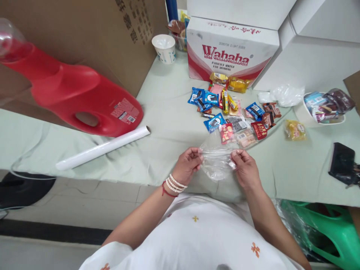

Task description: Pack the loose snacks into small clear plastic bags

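A clear plastic bag (pixel 216 163) is stretched between my two hands just above the near edge of the table. My left hand (pixel 188 164), with bead bracelets and a red string at the wrist, pinches the bag's left side. My right hand (pixel 245 168) pinches its right side. Both hands are closed on the film. Just beyond the bag lies a loose pile of small wrapped snacks (pixel 233 112) in blue, red, yellow and pink wrappers.
A pale green cloth (pixel 168 123) covers the table. On it lie a red detergent jug (pixel 81 99), a white roll (pixel 104 147), a paper cup (pixel 164 48), a Wahaha water carton (pixel 230 50), a white bowl of snacks (pixel 324 107) and a black object (pixel 343 163). A green stool (pixel 326 228) stands at lower right.
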`<control>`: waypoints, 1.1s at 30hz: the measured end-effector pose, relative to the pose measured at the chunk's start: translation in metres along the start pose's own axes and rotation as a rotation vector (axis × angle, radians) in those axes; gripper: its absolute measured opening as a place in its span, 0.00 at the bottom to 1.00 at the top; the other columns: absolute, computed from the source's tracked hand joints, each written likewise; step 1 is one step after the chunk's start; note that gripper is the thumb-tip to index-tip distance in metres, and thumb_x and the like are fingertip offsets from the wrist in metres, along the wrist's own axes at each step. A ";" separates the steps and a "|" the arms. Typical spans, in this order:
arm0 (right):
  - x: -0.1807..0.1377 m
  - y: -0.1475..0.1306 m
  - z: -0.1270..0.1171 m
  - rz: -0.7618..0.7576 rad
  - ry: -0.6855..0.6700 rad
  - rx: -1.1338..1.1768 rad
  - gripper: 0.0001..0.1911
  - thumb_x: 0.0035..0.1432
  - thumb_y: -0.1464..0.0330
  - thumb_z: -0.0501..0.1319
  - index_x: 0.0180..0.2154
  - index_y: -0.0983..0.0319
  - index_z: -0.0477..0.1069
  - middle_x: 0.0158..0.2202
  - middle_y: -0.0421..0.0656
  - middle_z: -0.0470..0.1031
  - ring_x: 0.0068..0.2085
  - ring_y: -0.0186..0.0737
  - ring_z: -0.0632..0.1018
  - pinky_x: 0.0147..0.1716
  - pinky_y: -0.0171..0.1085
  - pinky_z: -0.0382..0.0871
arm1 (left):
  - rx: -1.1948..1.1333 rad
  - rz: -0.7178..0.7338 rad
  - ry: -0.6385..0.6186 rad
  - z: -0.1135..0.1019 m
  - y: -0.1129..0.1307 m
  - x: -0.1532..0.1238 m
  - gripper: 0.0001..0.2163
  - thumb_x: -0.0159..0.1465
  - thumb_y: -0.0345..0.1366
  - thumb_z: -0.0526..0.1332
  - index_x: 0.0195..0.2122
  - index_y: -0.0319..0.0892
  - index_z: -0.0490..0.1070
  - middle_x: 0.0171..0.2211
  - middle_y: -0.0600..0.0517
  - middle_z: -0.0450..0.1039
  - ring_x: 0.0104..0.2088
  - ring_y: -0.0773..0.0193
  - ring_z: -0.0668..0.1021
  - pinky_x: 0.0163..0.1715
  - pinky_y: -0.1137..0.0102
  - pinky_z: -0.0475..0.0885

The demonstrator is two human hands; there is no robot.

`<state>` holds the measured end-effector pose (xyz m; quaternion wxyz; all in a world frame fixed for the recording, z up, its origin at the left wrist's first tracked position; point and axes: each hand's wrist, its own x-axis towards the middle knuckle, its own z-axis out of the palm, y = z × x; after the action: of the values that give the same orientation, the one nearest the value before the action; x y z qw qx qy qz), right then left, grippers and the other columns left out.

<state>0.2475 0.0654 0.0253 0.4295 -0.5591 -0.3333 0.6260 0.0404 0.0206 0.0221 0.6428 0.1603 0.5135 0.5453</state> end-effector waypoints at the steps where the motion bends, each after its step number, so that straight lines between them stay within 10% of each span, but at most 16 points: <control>1: 0.002 0.001 -0.003 -0.023 0.018 -0.028 0.20 0.48 0.53 0.76 0.34 0.58 0.74 0.28 0.37 0.70 0.28 0.34 0.67 0.23 0.32 0.60 | 0.026 -0.019 -0.012 -0.003 0.000 0.000 0.25 0.44 0.42 0.80 0.39 0.40 0.74 0.28 0.60 0.70 0.20 0.78 0.69 0.17 0.79 0.60; 13: 0.005 -0.010 -0.019 -0.129 0.044 -0.291 0.16 0.57 0.52 0.69 0.38 0.57 0.76 0.24 0.35 0.68 0.23 0.34 0.62 0.21 0.34 0.54 | 0.257 -0.026 -0.080 -0.017 0.002 0.003 0.17 0.48 0.42 0.76 0.34 0.39 0.78 0.23 0.57 0.72 0.19 0.75 0.66 0.19 0.76 0.60; 19: -0.006 -0.013 -0.027 -0.511 0.258 -0.839 0.10 0.60 0.59 0.65 0.40 0.57 0.78 0.39 0.44 0.76 0.31 0.40 0.71 0.38 0.42 0.68 | 0.340 0.029 -0.044 -0.017 -0.004 -0.002 0.15 0.51 0.45 0.74 0.32 0.40 0.77 0.22 0.57 0.70 0.21 0.73 0.65 0.22 0.74 0.60; 29: 0.002 -0.026 0.045 -0.412 -0.223 -0.882 0.16 0.64 0.52 0.63 0.39 0.58 0.76 0.31 0.41 0.76 0.28 0.37 0.71 0.32 0.38 0.63 | 0.538 0.230 -0.054 0.002 -0.015 -0.009 0.12 0.57 0.44 0.68 0.28 0.42 0.69 0.23 0.59 0.65 0.25 0.70 0.65 0.27 0.73 0.61; 33: 0.024 -0.025 0.038 -0.467 -0.152 -0.932 0.16 0.63 0.55 0.59 0.36 0.60 0.78 0.32 0.43 0.78 0.30 0.39 0.72 0.34 0.38 0.63 | 0.647 0.250 0.022 -0.002 -0.013 -0.012 0.12 0.59 0.46 0.65 0.28 0.43 0.69 0.22 0.59 0.65 0.25 0.69 0.66 0.28 0.73 0.61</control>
<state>0.2140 0.0998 0.0441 0.2381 -0.5547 -0.7222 0.3377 0.0476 0.0050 0.0172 0.4815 0.4116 0.6429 0.4306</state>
